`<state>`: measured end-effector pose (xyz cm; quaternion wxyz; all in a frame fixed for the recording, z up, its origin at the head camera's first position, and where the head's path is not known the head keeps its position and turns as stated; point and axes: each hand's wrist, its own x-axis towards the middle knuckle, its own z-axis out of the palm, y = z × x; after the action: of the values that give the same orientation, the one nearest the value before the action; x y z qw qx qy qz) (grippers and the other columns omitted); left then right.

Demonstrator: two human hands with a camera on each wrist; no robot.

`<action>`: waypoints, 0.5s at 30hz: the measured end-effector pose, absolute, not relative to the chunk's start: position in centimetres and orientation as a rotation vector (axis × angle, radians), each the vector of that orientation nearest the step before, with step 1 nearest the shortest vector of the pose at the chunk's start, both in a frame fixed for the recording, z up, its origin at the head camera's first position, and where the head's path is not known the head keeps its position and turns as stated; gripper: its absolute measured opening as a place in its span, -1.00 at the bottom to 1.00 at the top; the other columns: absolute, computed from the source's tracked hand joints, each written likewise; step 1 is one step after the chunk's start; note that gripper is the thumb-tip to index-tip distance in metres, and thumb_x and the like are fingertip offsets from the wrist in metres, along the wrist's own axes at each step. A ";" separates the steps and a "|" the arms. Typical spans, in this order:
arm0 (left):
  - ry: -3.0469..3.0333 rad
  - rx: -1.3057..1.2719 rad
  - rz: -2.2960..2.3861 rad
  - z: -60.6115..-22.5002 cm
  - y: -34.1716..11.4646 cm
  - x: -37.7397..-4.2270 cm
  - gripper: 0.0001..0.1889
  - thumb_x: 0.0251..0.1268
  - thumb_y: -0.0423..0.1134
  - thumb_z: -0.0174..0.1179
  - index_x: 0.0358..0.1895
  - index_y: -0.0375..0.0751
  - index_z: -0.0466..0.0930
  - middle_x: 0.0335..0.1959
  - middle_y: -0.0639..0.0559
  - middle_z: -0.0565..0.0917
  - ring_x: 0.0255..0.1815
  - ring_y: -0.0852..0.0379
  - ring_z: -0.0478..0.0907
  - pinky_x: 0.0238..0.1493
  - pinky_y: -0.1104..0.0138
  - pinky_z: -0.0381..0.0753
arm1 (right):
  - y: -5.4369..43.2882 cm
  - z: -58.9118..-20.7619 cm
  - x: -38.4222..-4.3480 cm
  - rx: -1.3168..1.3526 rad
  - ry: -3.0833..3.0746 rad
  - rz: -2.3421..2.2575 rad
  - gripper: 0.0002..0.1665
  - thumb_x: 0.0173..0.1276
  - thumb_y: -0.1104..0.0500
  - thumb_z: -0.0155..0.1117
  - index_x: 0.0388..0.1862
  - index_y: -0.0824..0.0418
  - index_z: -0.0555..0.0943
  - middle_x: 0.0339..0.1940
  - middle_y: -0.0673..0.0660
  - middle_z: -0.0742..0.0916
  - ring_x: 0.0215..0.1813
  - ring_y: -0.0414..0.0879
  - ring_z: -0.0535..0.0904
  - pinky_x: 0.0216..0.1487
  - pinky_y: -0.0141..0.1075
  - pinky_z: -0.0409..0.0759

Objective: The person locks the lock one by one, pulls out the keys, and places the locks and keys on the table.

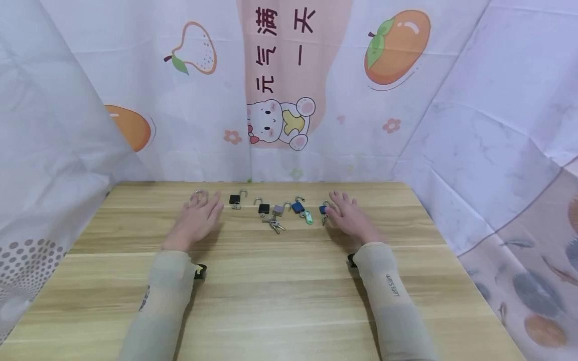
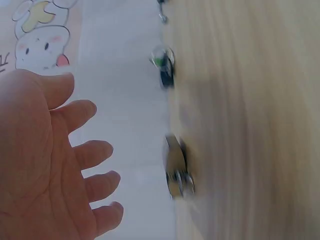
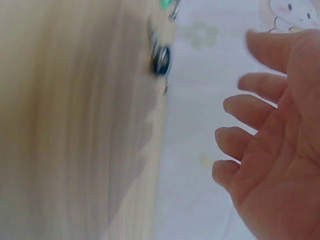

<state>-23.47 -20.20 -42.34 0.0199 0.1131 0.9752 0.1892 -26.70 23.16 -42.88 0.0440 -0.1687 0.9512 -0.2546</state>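
Note:
My left hand hovers palm down over the far left of the table, fingers loosely extended and holding nothing. It partly covers a padlock, of which a raised shackle shows; the left wrist view has a blurred brass-coloured padlock there. Opposite, my right hand hovers with relaxed fingers beside a blue padlock, nothing in its grasp. Between the hands lie two black padlocks, a greyish padlock and another blue padlock, their shackles unlocked. A bunch of keys hangs off the greyish one.
A green tag lies by the middle blue padlock. The wooden table ends at a printed curtain behind the padlocks. More curtain hangs along the right side.

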 end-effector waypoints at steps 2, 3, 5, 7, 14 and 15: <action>3.009 0.378 0.626 -42.0 -19.1 -23.8 -0.26 0.64 0.22 -0.58 0.64 -0.21 -0.10 0.60 -0.42 -0.12 0.57 -0.50 -0.29 0.50 -0.30 -0.27 | 22.0 -42.7 -26.8 -0.504 2.909 -0.829 -0.19 0.66 -0.13 -0.05 0.67 0.20 0.00 0.46 0.41 0.42 0.59 0.32 0.05 0.57 0.19 -0.07; 2.997 0.383 0.663 -41.9 -18.5 -23.9 -0.25 0.65 0.22 -0.56 0.64 -0.22 -0.10 0.60 -0.40 -0.12 0.57 -0.48 -0.29 0.51 -0.28 -0.26 | 21.4 -42.7 -26.9 -0.495 2.907 -0.874 -0.19 0.65 -0.11 -0.03 0.67 0.19 -0.01 0.44 0.40 0.45 0.58 0.29 0.10 0.57 0.16 -0.01; 2.963 0.407 0.751 -41.6 -17.1 -24.1 -0.25 0.65 0.22 -0.48 0.64 -0.25 -0.11 0.61 -0.36 -0.11 0.59 -0.43 -0.26 0.54 -0.22 -0.23 | 19.9 -42.6 -26.9 -0.462 2.889 -0.999 -0.19 0.63 -0.07 0.02 0.68 0.16 0.00 0.41 0.35 0.51 0.54 0.22 0.24 0.54 0.11 0.13; 2.896 0.423 0.896 -41.5 -15.5 -24.3 -0.25 0.66 0.20 -0.35 0.63 -0.28 -0.10 0.63 -0.31 -0.09 0.61 -0.35 -0.19 0.56 -0.15 -0.18 | 18.2 -42.6 -27.0 -0.436 2.847 -1.157 -0.21 0.62 0.01 0.06 0.67 0.17 0.03 0.48 0.29 0.45 0.47 0.17 0.37 0.48 0.05 0.28; 2.655 0.434 1.307 -42.2 -10.2 -25.4 -0.24 0.62 0.01 0.00 0.61 -0.35 -0.07 0.61 -0.29 0.03 0.51 -0.26 0.23 0.56 -0.01 0.05 | 13.0 -43.7 -27.4 -0.253 2.604 -1.620 -0.29 0.54 0.27 0.11 0.60 0.26 0.18 0.31 0.33 0.61 0.23 0.15 0.62 0.09 -0.09 0.67; 2.641 0.433 1.342 -42.4 -9.7 -25.5 -0.26 0.61 -0.03 0.02 0.60 -0.38 -0.04 0.59 -0.32 0.09 0.49 -0.26 0.26 0.54 -0.01 0.11 | 12.5 -43.9 -27.4 -0.222 2.566 -1.652 -0.29 0.53 0.27 0.11 0.60 0.27 0.19 0.30 0.33 0.61 0.21 0.13 0.63 0.07 -0.12 0.68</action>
<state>-25.55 -9.67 -42.42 0.0739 0.1441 0.8797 0.4472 -27.42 12.48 -43.93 0.0410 -0.0726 0.8378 -0.5395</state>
